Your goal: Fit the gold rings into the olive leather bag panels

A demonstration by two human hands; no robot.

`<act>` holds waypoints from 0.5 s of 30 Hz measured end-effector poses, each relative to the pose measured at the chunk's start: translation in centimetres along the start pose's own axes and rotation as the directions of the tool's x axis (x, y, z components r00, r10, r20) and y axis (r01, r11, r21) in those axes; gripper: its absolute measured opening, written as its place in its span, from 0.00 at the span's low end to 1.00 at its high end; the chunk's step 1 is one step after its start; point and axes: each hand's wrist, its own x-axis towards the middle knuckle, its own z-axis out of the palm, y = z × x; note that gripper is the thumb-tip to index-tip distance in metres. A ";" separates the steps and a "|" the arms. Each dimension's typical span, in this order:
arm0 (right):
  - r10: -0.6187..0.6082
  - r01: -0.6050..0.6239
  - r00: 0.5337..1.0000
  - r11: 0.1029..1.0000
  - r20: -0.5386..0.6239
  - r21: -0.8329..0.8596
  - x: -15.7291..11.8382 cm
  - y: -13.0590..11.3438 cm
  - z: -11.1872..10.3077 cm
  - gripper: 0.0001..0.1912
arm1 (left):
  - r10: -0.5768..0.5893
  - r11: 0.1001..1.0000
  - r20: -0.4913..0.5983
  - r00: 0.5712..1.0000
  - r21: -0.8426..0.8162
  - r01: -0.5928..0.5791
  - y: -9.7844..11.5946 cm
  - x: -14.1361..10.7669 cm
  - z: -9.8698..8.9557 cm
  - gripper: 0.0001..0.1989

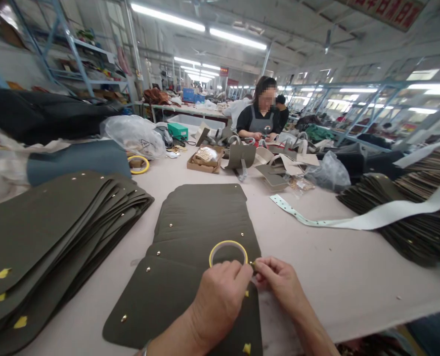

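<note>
A roll of yellow tape (228, 242) stands upright in my left hand (222, 291), whose fingers are closed round its lower part. My right hand (281, 282) is just to the right, thumb and fingertips pinched on a small yellow end of tape (253, 265). Both hands are over the right edge of a fanned stack of dark olive panels (201, 212) with small gold studs. Yellow tape bits (246, 348) stick to the top panel near its right edge, below my hands.
More dark panels (49, 217) are piled at left, others (409, 232) at right beside a pale strip (368, 221). Behind are a box of studs (205, 159), another yellow tape roll (138, 164), plastic bags and a person (259, 121).
</note>
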 end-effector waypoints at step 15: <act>-0.210 0.233 0.971 0.746 0.111 -0.624 1.4 -0.5 0.2 0.11 | -0.096 0.994 0.285 0.954 0.071 0.079 -2.0 -0.6 2.8 0.02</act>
